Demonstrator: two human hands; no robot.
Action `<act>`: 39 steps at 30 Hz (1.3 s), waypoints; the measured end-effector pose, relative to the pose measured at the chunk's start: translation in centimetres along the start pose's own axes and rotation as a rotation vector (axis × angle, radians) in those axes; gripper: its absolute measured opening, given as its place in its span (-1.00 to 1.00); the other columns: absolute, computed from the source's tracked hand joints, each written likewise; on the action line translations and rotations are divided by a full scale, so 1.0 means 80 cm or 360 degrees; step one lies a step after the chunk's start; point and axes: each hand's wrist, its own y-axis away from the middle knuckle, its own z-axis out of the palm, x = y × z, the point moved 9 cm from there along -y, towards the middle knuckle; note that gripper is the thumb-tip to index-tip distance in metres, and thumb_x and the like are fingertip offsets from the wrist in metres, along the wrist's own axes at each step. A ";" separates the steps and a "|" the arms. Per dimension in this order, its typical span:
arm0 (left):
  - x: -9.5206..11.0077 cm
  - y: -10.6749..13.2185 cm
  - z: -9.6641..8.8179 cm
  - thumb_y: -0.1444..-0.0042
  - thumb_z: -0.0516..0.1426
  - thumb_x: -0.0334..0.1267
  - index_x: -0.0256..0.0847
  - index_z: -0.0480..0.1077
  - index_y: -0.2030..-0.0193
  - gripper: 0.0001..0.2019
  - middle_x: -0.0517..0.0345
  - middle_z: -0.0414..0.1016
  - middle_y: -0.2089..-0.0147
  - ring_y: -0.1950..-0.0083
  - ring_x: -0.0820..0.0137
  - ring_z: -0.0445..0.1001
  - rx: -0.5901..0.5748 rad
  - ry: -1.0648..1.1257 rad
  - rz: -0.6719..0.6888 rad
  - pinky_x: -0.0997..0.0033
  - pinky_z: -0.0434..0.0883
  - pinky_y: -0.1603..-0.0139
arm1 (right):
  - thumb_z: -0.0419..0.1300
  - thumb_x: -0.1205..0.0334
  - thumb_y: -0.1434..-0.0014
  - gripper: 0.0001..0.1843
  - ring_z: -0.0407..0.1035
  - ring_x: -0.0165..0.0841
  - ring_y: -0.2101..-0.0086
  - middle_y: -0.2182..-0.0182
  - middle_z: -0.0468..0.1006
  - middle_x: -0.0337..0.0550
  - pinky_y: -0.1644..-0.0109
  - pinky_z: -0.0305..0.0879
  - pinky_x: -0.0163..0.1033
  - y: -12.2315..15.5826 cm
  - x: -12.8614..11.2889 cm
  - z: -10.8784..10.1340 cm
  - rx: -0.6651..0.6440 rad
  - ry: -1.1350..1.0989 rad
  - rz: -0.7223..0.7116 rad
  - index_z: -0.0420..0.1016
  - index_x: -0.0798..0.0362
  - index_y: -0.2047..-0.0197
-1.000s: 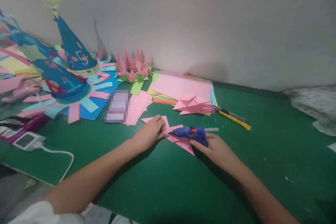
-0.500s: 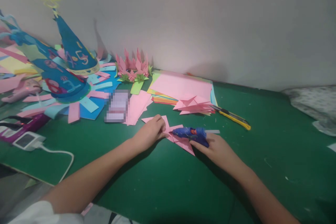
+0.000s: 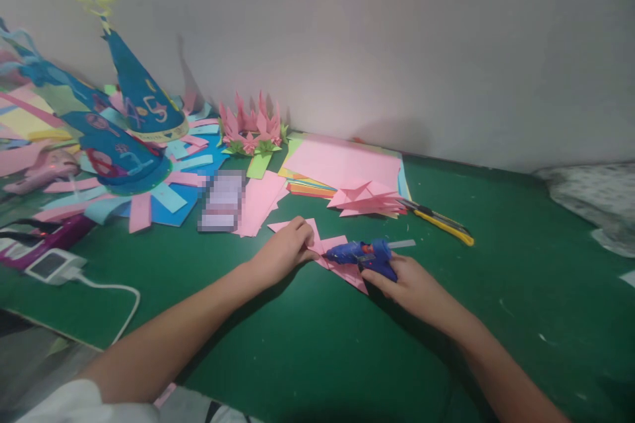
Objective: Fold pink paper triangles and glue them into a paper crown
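My left hand (image 3: 290,244) pinches a folded pink paper piece (image 3: 339,244) at its left part, low over the green table. In my right hand (image 3: 409,281) is a blue glue gun (image 3: 350,253), its nozzle pointing left at the folds of the paper, close to my left fingertips. A clear glue stick (image 3: 403,244) juts from the gun's back end. Whether glue is coming out is too small to tell. Behind them lies a pile of folded pink paper pieces (image 3: 367,198).
A yellow utility knife (image 3: 444,225) lies right of the pile. Behind are stacked coloured sheets (image 3: 342,158) and a pink-green paper crown (image 3: 251,125). On the left stand blue cone hats (image 3: 141,96), a blurred-out flat rectangle (image 3: 222,201), and a white charger (image 3: 54,266) with its cable.
The glue gun and my right hand have shifted slightly right and down, the gun turning a little. My left hand and the paper stay nearly in place.
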 end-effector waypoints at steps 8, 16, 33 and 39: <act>-0.003 0.000 0.003 -0.07 0.20 -0.24 -0.25 0.23 0.33 -0.79 0.15 0.22 0.25 0.31 0.40 0.30 -0.0003 -0.0020 -0.0005 0.43 0.26 0.30 | 0.07 -0.22 -0.07 -0.54 0.17 -0.49 0.70 0.70 0.30 -0.35 0.59 0.10 -0.36 -0.004 0.023 0.010 -0.0101 -0.0471 0.0293 0.20 0.03 0.51; -0.004 0.003 -0.001 -0.08 0.20 -0.26 -0.22 0.19 0.28 -0.78 0.16 0.19 0.20 0.33 0.43 0.27 0.0074 -0.0009 -0.0032 0.40 0.30 0.31 | 0.05 -0.29 -0.05 -0.49 0.03 -0.60 0.74 0.65 0.30 -0.36 0.65 -0.08 -0.39 -0.004 0.027 0.010 -0.0084 -0.1020 0.0333 0.17 0.05 0.45; 0.001 0.002 0.005 -0.12 0.15 -0.28 -0.22 0.35 0.26 -0.92 0.13 0.29 0.19 0.29 0.42 0.37 -0.0029 -0.0100 0.0035 0.42 0.34 0.26 | 0.17 -0.25 0.05 -0.49 0.39 -0.30 0.46 0.46 0.52 -0.16 0.41 0.30 -0.26 -0.007 0.052 -0.043 0.0458 -0.0446 0.0249 0.40 0.07 0.32; 0.004 0.001 0.004 -0.13 0.15 -0.28 -0.21 0.35 0.24 -0.91 0.11 0.33 0.17 0.20 0.37 0.39 -0.0020 -0.0085 0.0090 0.39 0.34 0.17 | 0.17 -0.22 0.06 -0.54 0.39 -0.23 0.46 0.51 0.51 -0.16 0.42 0.24 -0.24 0.001 0.071 -0.070 0.0692 0.0069 0.0348 0.45 0.06 0.44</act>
